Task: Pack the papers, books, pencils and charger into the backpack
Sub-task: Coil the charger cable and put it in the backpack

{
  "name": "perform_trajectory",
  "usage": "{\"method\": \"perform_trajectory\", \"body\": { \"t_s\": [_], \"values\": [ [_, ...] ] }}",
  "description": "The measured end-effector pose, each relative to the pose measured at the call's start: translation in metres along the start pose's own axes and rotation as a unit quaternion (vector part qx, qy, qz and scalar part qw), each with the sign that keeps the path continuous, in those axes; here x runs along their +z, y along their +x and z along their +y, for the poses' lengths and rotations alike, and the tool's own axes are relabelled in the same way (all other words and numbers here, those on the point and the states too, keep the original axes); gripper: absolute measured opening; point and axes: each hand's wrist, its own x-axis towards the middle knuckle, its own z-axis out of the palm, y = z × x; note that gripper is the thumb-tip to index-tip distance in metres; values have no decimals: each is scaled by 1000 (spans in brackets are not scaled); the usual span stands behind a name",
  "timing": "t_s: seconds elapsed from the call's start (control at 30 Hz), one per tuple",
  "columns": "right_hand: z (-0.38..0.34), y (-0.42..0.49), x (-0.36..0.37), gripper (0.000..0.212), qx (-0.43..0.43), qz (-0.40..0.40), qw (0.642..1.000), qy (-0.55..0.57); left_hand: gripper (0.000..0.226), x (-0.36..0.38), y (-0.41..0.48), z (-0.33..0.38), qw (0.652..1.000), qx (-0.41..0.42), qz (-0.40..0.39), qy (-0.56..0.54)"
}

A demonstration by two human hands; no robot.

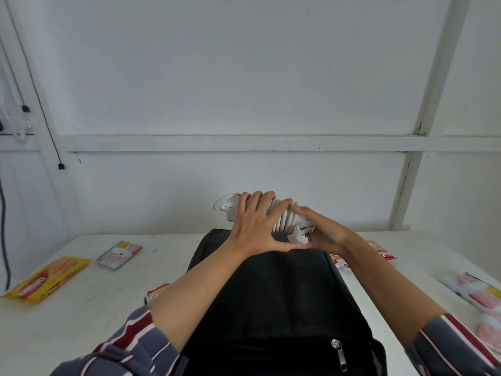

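Above the far end of the black backpack, the left hand and right hand both grip the white coiled charger.

**Much of the charger and backpack going unseen**

The left hand is covering the middle of the white charger, its coiled cable showing only between the fingers; the right hand is hiding the plug end's far side. The black backpack is running off the bottom edge, and both forearms are crossing over its sides. The right forearm is masking part of an orange snack packet; another packet is peeking from under the left forearm. At the right edge, a pink-and-white packet is blurring, its print unreadable. The striped sleeves are being cut off below.
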Motion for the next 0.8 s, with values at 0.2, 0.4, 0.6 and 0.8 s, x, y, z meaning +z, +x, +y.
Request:
{"method": "perform_trajectory", "body": {
  "t_s": [0.2, 0.4, 0.6, 0.8],
  "values": [
    [8, 3, -18, 81, -49, -111, 984, 133, 82, -5, 0, -5, 1000, -18, 0, -7],
    [13, -1, -28, 103, -54, -228, 966, 109, 82, -9, 0, -6, 999, -37, -19, -27],
    [12, -4, -9, 107, -203, -27, 955, -215, 79, -11, 1, -5, 997, -54, -33, -53],
    [17, -6, 2, 116, -359, 90, 907, -203, 81, -17, 11, 3, 994, -40, -59, -79]
  ]
}}
